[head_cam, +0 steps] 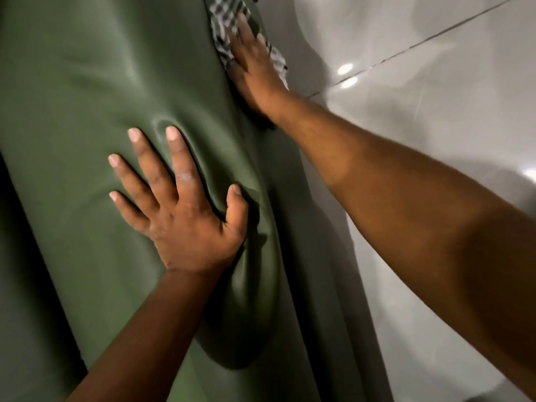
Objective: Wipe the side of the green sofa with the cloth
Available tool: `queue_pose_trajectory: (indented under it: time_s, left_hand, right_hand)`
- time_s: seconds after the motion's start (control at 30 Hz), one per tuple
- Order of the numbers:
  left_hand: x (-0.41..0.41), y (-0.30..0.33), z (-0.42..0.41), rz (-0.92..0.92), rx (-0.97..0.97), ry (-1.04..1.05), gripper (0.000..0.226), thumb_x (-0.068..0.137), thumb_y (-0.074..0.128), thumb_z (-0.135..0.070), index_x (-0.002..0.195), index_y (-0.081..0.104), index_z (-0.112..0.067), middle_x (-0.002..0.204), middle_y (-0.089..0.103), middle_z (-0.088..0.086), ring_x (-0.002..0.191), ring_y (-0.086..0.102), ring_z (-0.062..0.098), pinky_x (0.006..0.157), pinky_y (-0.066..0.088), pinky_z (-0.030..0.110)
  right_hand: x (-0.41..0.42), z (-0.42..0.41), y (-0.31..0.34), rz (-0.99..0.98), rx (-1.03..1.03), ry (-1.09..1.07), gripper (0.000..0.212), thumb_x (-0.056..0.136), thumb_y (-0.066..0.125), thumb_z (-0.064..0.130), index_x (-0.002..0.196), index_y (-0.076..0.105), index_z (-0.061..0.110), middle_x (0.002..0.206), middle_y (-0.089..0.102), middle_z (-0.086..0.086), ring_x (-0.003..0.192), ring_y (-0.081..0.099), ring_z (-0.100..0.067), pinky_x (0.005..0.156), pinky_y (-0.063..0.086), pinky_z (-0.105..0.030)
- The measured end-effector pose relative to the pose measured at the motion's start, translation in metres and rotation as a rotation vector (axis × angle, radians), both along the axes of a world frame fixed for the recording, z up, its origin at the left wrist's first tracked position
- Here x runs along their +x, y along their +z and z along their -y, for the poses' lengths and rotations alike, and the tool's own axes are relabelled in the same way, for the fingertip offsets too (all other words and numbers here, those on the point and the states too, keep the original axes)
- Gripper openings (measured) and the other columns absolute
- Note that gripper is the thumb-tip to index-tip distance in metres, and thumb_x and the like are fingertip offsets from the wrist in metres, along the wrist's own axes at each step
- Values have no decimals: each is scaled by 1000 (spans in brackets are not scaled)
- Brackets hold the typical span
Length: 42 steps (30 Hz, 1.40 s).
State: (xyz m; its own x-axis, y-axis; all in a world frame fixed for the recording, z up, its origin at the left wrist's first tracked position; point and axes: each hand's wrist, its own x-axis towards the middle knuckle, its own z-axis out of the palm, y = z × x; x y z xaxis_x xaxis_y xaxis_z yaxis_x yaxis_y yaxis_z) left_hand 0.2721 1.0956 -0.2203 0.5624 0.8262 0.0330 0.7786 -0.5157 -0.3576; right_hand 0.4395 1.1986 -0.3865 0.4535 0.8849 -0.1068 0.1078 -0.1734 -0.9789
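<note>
The green sofa (87,97) fills the left and middle of the view, its smooth padded top dented and its side dropping away on the right. My left hand (177,207) lies flat on the top with fingers spread, pressing a hollow into the padding, nothing in it. My right hand (255,71) reaches over the edge and presses a checked black-and-white cloth (224,24) flat against the sofa's side near the top of the frame. Part of the cloth is hidden under that hand.
A glossy pale tiled floor (420,82) with dark grout lines and light reflections lies to the right of the sofa. A dark gap (34,256) runs along the sofa's lower left edge.
</note>
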Motion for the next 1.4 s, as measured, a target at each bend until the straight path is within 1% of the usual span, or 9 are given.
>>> queue_pose_trajectory:
  time_s: [0.27,0.53,0.63,0.77,0.9,1.03,1.2,1.3,1.4]
  left_hand:
    - [8,13,10,-80,-71,63,90,87,36,-66,159,4,-22,167,2,17,152,3,47,116,12,69]
    - [-54,40,128,-120,-216,99,86,88,41,-56,158,-1,-27,168,-7,8,153,-2,41,113,17,72]
    - [-79,47,152,-83,-251,105,83,91,43,-52,158,1,-28,168,-8,8,153,-4,40,116,17,70]
    - [-78,41,151,-36,-222,121,84,93,52,-46,158,2,-29,168,-8,7,154,-5,40,116,15,69]
    - [-76,36,147,-56,-199,109,83,89,43,-52,157,1,-31,168,-8,9,153,-4,42,116,16,69]
    - [-72,34,145,-115,-180,105,83,88,40,-51,159,4,-29,167,-7,16,150,-1,50,114,18,71]
    - [-56,36,115,-136,-225,98,78,92,43,-56,156,1,-41,166,-16,15,148,-6,54,111,17,75]
    - [-41,39,82,-82,-255,77,78,89,42,-64,152,-3,-51,165,-21,10,148,-9,53,110,16,76]
    - [-21,47,30,-19,-299,79,82,86,45,-71,148,-8,-58,166,-19,4,149,-10,50,113,13,74]
  right_hand:
    - [-82,128,5,-170,-61,86,58,97,38,28,150,14,22,162,-2,-14,148,-6,-40,115,5,-67]
    - [-201,283,11,-229,-125,123,59,96,33,37,141,-5,43,163,-7,-6,149,-10,-34,120,0,-58]
    - [-258,357,22,-242,-167,26,56,99,34,29,135,-6,47,162,3,-9,150,3,-34,121,4,-54]
    - [-305,432,20,-532,-226,7,71,92,34,24,134,-15,54,160,-3,3,150,-5,-24,122,3,-49]
    - [-294,406,9,-486,-272,4,68,86,29,32,133,-18,48,156,-11,9,149,-10,-22,122,-2,-48]
    - [-242,327,-22,-438,-403,-10,63,98,38,25,151,4,18,163,-1,-7,150,3,-31,121,7,-51]
    - [-191,256,-15,-445,-320,19,57,101,32,33,149,0,34,163,-8,-2,150,-8,-27,121,1,-51]
    - [-208,276,8,-396,-263,31,54,98,29,36,130,-13,49,163,-7,-2,149,-8,-25,121,1,-51]
    - [-222,295,17,-367,-186,-17,59,89,22,41,127,-22,41,154,-15,8,146,-10,-17,121,-1,-49]
